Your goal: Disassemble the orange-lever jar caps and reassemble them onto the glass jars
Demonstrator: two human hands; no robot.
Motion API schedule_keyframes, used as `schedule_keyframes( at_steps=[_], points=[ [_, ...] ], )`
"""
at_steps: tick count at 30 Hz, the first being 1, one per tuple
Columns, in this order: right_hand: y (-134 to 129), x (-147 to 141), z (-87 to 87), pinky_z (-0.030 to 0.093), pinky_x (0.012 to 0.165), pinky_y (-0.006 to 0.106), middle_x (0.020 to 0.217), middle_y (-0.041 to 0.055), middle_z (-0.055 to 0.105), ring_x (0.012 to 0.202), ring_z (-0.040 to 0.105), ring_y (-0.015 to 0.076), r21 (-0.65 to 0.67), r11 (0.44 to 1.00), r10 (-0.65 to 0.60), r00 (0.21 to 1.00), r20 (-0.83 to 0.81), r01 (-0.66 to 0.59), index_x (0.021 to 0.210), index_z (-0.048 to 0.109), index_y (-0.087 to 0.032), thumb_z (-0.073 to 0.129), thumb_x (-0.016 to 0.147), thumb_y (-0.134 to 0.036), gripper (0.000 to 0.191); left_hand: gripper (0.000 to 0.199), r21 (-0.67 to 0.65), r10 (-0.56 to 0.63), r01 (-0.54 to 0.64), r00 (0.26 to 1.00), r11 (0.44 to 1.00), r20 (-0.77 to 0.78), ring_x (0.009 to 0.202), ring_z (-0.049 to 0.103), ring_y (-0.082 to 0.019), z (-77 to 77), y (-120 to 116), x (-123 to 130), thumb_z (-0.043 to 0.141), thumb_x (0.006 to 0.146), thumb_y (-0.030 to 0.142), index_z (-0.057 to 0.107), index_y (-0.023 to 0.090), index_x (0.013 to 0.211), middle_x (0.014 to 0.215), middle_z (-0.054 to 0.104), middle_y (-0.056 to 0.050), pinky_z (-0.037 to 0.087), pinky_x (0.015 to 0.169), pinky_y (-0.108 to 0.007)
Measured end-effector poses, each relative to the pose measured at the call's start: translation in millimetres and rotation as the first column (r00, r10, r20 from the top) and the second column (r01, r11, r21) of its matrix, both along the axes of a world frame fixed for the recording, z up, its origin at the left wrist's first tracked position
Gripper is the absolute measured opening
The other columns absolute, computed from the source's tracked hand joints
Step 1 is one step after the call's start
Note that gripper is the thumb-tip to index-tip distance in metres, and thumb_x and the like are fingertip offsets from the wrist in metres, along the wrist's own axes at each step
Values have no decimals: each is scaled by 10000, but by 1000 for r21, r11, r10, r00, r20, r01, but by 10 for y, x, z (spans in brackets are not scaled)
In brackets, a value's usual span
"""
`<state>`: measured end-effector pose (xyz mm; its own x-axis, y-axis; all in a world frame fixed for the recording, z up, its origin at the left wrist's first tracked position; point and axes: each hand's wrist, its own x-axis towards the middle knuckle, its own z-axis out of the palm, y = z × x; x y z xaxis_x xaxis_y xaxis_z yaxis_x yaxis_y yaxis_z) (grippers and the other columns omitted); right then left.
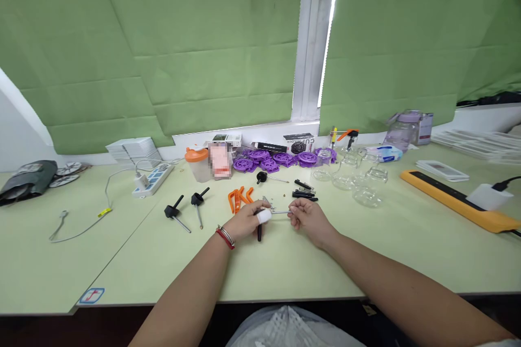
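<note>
My left hand point(247, 220) is closed around a black part point(259, 234) whose lower end sticks out below the fingers. A white wrap covers one of its fingers. From that hand a thin metal rod point(280, 212) runs to the right. My right hand point(306, 220) pinches the rod's far end between thumb and fingers. Just beyond my left hand lie orange angled pieces point(238, 200) and small metal bits. Two black-headed parts with metal rods point(174, 210) point(198, 200) rest to the left, and another point(262, 177) lies behind. Black sticks with springs point(304, 194) are beyond my right hand.
Purple wheel-shaped parts point(268, 164) line the back beside an orange-lidded container point(197, 165). Clear glass vessels point(366, 195) stand right of centre. A yellow-orange power strip point(423, 187) lies at right, a white one point(154, 180) at left with a cable point(77, 235).
</note>
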<state>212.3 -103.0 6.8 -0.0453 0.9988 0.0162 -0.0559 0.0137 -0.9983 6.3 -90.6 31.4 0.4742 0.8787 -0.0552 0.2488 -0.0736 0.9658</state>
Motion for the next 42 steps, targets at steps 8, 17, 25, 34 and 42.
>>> schedule_keyframes(
  at_steps=[8,17,25,34,42],
  points=[
    [131,116,-59,378,503,237,545,-36,534,487,460,82,45,997,-59,997,-41,60,753,573,-164,653,707,-375,231,274,-24,39,-40,998,999,-48,447,399,-90,-10,75,-144,610,734,460,580,188,754,603,501,1,359,481,-257],
    [207,187,-74,355,441,220,530,-25,563,445,454,71,-51,995,76,993,-89,-80,770,606,-137,731,616,-288,249,292,-52,44,-48,996,997,-73,454,409,-102,-30,101,-129,599,737,483,571,193,721,608,519,-16,366,530,-298],
    [231,184,-94,346,421,206,522,-28,560,435,449,63,-51,995,87,993,-77,-91,758,612,-135,744,603,-285,253,290,-23,42,-44,995,999,-91,468,428,-119,-77,139,-116,573,749,484,579,198,703,606,543,-23,363,525,-292],
    [200,157,-78,336,420,206,483,-55,511,420,424,65,-53,994,94,995,-17,-94,766,576,-156,692,665,-295,208,290,-24,36,-39,995,999,-93,478,429,-121,-68,129,-103,566,751,482,587,196,703,616,557,-31,346,513,-275],
    [182,145,-76,333,423,206,481,-57,498,425,417,66,-69,994,89,996,-9,-90,766,580,-155,688,674,-313,213,278,-42,51,-53,998,998,-49,477,432,-126,-42,124,-96,596,727,468,600,193,688,592,571,-51,381,504,-298]
  ],
)
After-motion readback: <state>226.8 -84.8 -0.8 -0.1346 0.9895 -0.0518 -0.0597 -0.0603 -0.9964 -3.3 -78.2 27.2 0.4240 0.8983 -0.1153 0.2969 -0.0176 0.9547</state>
